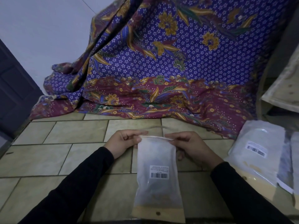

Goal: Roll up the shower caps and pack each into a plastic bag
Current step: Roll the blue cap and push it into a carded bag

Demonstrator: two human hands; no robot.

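Holding a frosted plastic bag [157, 172] by its top edge, both hands sit in the centre of the frame, above a tiled surface [48, 159]. The bag runs from the hands down to the lower centre, and its bottom end shows a clear strip with a small dark hole. A white label with a barcode [159, 172] is on its front. Something dark is inside the bag, but it is too blurred to tell what it is.

The left hand [124, 143] pinches the upper left corner of the bag between thumb and fingers. The right hand [187, 145] pinches the upper right corner in the same way. Both arms wear black sleeves [72, 189], which come in from the lower corners.

At the right edge of the frame, a pile of other frosted bags [257, 152] lies on the surface, and the top one also has a barcode label.

Further back, a purple and maroon cloth [161, 70] with flower patterns hangs across the upper centre, and its lower border rests on the tiles. In the upper left there is a pale wall [40, 29], and a dark door [14, 94] stands at the left edge.
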